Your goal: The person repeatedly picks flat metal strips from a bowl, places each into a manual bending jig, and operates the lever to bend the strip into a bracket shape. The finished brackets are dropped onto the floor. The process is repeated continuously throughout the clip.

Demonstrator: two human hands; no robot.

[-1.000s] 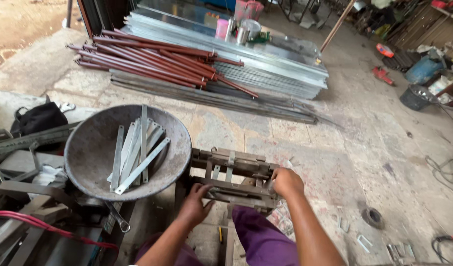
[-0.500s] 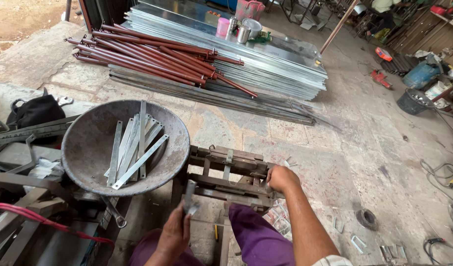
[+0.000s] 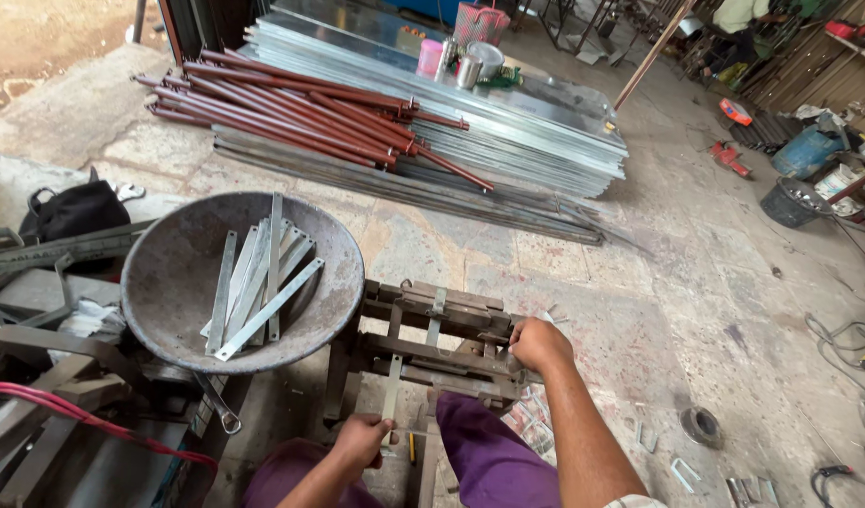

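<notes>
My left hand [image 3: 361, 440] grips the near end of a flat grey metal strip [image 3: 392, 387] that lies lengthwise across a rusty metal jig frame [image 3: 432, 331] in front of me. My right hand [image 3: 538, 344] is closed on the right side of that frame, on a handle or bar I cannot make out. To the left sits a wide round metal pan [image 3: 178, 273] holding several flat metal strips [image 3: 258, 287]. My legs in purple trousers [image 3: 494, 461] are under the frame.
Red-brown pipes [image 3: 301, 108] lie on a stack of galvanised sheets [image 3: 508, 122] at the back. A black bag [image 3: 75, 209] and angle iron with a red cable [image 3: 94, 423] are at left. Small metal clips [image 3: 682, 475] and a black bucket [image 3: 788, 201] are on the concrete floor at right.
My left hand drew back toward me from the frame and now holds a strip laid along it. My right hand stayed on the frame's right side.
</notes>
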